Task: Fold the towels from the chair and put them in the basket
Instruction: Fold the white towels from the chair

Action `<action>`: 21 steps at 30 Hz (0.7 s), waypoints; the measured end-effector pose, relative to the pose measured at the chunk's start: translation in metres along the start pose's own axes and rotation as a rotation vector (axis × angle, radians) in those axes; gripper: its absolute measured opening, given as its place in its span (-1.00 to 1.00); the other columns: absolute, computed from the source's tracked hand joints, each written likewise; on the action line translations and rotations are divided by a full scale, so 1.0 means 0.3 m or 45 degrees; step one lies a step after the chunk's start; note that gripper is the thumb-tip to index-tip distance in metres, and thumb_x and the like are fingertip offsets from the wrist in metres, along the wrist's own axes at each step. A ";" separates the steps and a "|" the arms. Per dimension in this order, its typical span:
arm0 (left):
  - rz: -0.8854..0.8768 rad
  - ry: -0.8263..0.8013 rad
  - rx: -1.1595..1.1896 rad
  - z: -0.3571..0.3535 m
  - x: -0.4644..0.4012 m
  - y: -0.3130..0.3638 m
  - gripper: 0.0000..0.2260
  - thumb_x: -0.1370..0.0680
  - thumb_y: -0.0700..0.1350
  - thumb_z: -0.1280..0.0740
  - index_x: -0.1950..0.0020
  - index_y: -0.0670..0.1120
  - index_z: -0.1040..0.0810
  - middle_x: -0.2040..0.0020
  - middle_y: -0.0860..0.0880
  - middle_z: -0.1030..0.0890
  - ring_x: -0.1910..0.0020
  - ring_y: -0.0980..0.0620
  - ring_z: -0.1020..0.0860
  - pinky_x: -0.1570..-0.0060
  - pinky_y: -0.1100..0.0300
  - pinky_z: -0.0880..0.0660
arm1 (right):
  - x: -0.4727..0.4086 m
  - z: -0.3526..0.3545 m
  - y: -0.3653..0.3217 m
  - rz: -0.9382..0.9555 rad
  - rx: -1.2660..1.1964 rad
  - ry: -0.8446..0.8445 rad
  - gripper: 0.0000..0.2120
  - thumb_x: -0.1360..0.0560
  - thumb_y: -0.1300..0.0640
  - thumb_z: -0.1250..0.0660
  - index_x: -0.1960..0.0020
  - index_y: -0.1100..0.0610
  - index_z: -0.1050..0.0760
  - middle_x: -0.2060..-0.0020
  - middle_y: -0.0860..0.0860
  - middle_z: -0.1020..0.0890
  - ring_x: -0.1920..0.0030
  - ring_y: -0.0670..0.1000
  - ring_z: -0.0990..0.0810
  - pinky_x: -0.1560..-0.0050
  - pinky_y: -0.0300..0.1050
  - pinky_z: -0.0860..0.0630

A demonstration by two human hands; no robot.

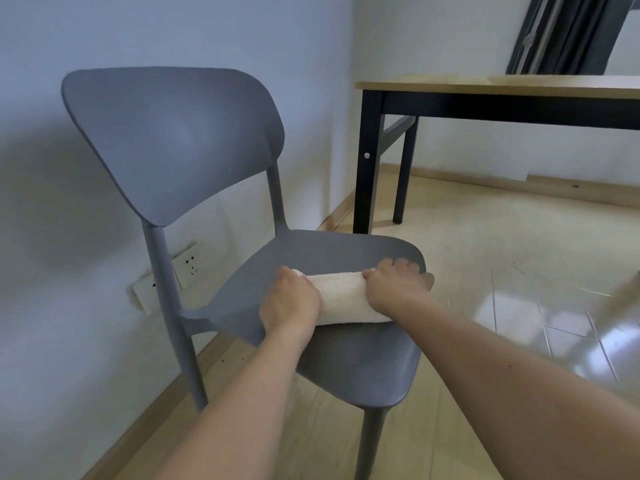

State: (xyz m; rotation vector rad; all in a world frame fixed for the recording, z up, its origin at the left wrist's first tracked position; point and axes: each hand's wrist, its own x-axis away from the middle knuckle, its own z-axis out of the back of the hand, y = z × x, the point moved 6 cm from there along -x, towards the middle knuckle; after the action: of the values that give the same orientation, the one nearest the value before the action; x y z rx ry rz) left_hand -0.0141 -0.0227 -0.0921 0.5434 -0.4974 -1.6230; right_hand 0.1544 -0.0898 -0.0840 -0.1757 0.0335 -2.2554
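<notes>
White wall (173,29) along the left and far side, with a white socket strip (173,275) low down behind the chair legs. Pale wood-look floor (467,237) below, turning to glossy reflective tiles at near right. Wooden-topped table (502,84) on black legs at far right, beside the wall corner; dark window frame (568,32) above it.

Grey plastic chair (173,140) in the centre, backrest to the far left, seat running toward the near right. On the seat, toward its far right edge: one cream towel (343,296), rolled or folded into a thick bundle, long axis running left to right across the seat, tilted slightly so the right end lies a little nearer. Lower side resting on the seat surface.

Left hand (291,303) clamped over the left end of the towel, fingers curled down over the far side and out of sight. Right hand (394,285) clamped over the right end, knuckles up, fingers bent round the cloth, close to the seat's right edge. Both bare forearms reaching in from the near edge. Only the middle stretch of towel visible between the two hands.
</notes>
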 end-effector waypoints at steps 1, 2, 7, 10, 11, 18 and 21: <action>-0.027 0.023 -0.017 -0.005 -0.001 0.002 -0.76 -0.64 -0.10 -0.05 -0.21 -0.17 -0.35 -0.21 -0.14 -0.47 -0.15 -0.18 -0.48 0.11 0.07 -0.31 | -0.012 -0.010 0.005 0.030 0.037 -0.040 -0.56 -0.58 0.09 -0.02 -0.44 0.13 -0.19 -0.32 0.19 -0.35 -0.30 0.24 -0.33 -0.25 0.15 -0.36; -0.039 0.041 -0.034 -0.011 -0.004 0.000 -0.77 -0.63 -0.12 -0.04 -0.22 -0.19 -0.33 -0.24 -0.16 -0.41 -0.16 -0.19 -0.45 0.11 0.07 -0.31 | -0.025 -0.024 0.003 0.087 0.031 -0.073 -0.55 -0.58 0.11 0.00 -0.47 0.06 -0.19 -0.33 0.18 -0.31 -0.31 0.26 -0.29 -0.27 0.18 -0.36; -0.015 -0.091 -0.353 -0.104 -0.077 -0.049 -0.59 -0.57 -0.14 0.05 -0.32 -0.22 -0.39 -0.27 -0.19 -0.39 -0.20 -0.19 -0.36 -0.05 0.07 -0.30 | -0.039 -0.049 0.000 0.148 -0.183 -0.105 -0.54 -0.58 0.21 0.08 -0.44 -0.01 -0.25 -0.27 0.15 -0.32 -0.29 0.24 -0.27 -0.20 0.09 -0.37; -0.052 -0.178 -0.431 -0.107 -0.072 -0.052 -0.57 -0.53 -0.20 0.05 -0.30 -0.19 -0.44 -0.28 -0.21 -0.42 -0.24 -0.21 -0.34 -0.19 0.04 -0.28 | -0.006 -0.031 0.007 0.038 -0.333 -0.159 -0.57 -0.63 0.13 0.08 -0.48 0.04 -0.19 -0.35 0.18 -0.26 -0.34 0.25 -0.24 -0.30 0.07 -0.30; -0.039 -0.219 -0.399 -0.094 -0.065 -0.050 -0.58 -0.54 -0.20 0.04 -0.31 -0.19 -0.43 -0.31 -0.21 -0.41 -0.27 -0.21 -0.33 -0.24 0.02 -0.26 | 0.003 -0.029 0.017 -0.038 -0.418 -0.203 -0.57 -0.64 0.07 0.07 -0.49 0.09 -0.15 -0.39 0.19 -0.22 -0.36 0.24 -0.24 -0.34 0.06 -0.28; 0.248 -0.586 0.665 -0.003 0.025 0.025 -0.60 -0.51 0.10 -0.10 -0.19 -0.10 -0.48 -0.12 -0.08 -0.54 -0.04 -0.06 -0.50 0.01 0.11 -0.42 | 0.095 -0.041 0.092 -0.468 -1.301 -0.242 -0.37 -0.53 -0.21 -0.07 -0.49 0.11 -0.14 -0.36 0.12 -0.26 -0.23 0.18 -0.36 -0.21 -0.02 -0.35; 0.302 -0.665 0.783 0.015 0.047 0.025 -0.53 -0.39 0.16 -0.24 -0.19 -0.07 -0.46 -0.13 -0.11 -0.56 -0.07 -0.11 -0.55 -0.08 0.04 -0.50 | 0.119 -0.032 0.125 -0.498 -1.412 -0.286 -0.38 -0.50 -0.19 -0.12 -0.44 0.14 -0.21 -0.29 0.12 -0.30 -0.09 0.13 -0.40 -0.03 0.00 -0.39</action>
State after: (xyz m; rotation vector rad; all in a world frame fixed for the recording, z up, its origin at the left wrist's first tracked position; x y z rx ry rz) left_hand -0.0125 -0.0376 -0.0849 0.4770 -1.4234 -1.3601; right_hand 0.1596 -0.1415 -0.0926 -1.0857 1.2176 -2.3247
